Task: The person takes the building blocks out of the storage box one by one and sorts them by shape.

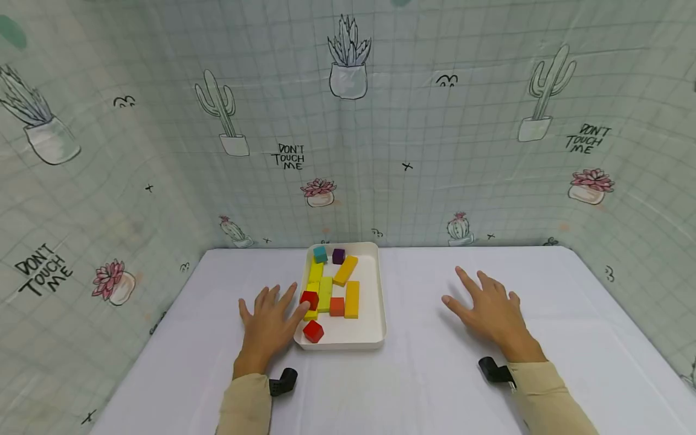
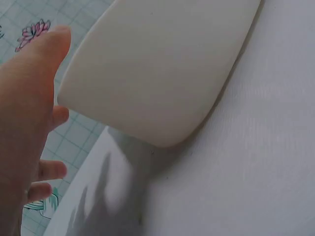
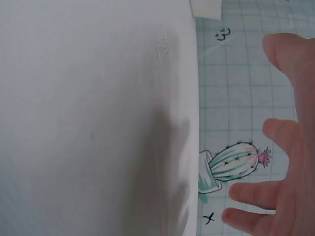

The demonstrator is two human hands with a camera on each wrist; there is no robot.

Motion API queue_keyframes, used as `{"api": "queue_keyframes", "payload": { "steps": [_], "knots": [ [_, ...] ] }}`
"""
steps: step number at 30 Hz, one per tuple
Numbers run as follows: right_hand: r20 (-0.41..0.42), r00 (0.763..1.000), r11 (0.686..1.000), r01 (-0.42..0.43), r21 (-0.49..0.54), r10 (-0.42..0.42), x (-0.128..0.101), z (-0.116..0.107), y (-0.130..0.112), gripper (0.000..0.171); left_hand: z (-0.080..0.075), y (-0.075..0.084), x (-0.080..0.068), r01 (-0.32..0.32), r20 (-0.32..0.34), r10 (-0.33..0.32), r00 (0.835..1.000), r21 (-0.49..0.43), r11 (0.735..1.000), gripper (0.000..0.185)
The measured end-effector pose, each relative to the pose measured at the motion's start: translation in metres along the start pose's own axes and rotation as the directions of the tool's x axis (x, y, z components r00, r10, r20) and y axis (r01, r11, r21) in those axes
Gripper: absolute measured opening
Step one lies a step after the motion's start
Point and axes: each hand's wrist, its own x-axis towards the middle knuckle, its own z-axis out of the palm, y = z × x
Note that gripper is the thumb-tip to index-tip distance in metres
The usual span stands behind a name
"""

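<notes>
A white tray (image 1: 372, 329) on the table holds several coloured blocks. Among them are a red cube (image 1: 313, 331) at the near left corner, an orange cube (image 1: 337, 307), a teal cube (image 1: 320, 254), a purple cube (image 1: 339, 256) and yellow bars (image 1: 351, 299). My left hand (image 1: 267, 329) is spread at the tray's left side, its thumb over the edge beside another red cube (image 1: 309, 300). In the left wrist view the tray's outer wall (image 2: 157, 73) fills the middle. Well right of the tray, my right hand (image 1: 493, 313) hovers with spread fingers, holding nothing.
A white cloth (image 1: 424, 380) covers the table. Behind and beside it hangs a pale green gridded curtain (image 1: 380, 133) printed with potted plants. Each wrist carries a black camera mount; the left mount (image 1: 284, 382) is near the tray's near left corner.
</notes>
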Motion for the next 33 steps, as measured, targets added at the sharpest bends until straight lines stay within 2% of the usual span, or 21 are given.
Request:
{"api": "queue_keyframes", "payload": {
  "steps": [6,10,17,20,22,24,28,31,33],
  "knots": [
    [-0.090,0.990,0.994,0.109,0.016,-0.107,0.004,0.009,-0.012,0.077,0.003,0.002,-0.002,0.044,0.000,-0.044,0.999,-0.073,0.996,0.067],
    [-0.098,0.988,0.985,0.133,0.114,-0.122,0.007,0.015,-0.020,0.071,0.005,0.006,-0.002,0.048,-0.013,-0.050,0.999,-0.121,0.991,0.065],
    [-0.087,0.986,0.957,0.158,0.242,-0.140,0.018,0.019,-0.039,0.063,0.002,0.010,-0.003,0.073,0.003,-0.074,0.997,-0.152,0.986,0.062],
    [-0.105,0.982,0.918,0.186,0.350,-0.159,0.024,0.023,-0.048,0.053,0.002,0.008,-0.004,0.070,0.003,-0.070,0.998,-0.180,0.981,0.063],
    [-0.111,0.982,0.880,0.188,0.436,-0.154,0.027,0.026,-0.054,0.046,0.002,0.007,-0.005,0.058,-0.007,-0.060,0.998,-0.190,0.980,0.063],
    [-0.099,0.987,0.850,0.157,0.503,-0.124,0.029,0.029,-0.061,0.041,0.001,0.007,-0.005,0.037,-0.022,-0.042,0.999,-0.198,0.979,0.063],
    [-0.041,0.998,0.819,0.066,0.570,-0.052,0.032,0.033,-0.074,0.035,0.002,0.008,-0.005,0.006,-0.032,-0.013,0.999,-0.226,0.974,0.062],
    [0.002,0.999,0.779,0.033,0.626,-0.044,0.036,0.034,-0.083,0.034,0.003,0.009,-0.005,-0.002,-0.025,-0.005,1.000,-0.256,0.967,0.060],
    [0.025,0.998,0.738,0.024,0.674,-0.056,0.040,0.033,-0.087,0.034,0.004,0.010,-0.004,-0.009,-0.026,0.002,1.000,-0.274,0.962,0.059]
  ]
}}
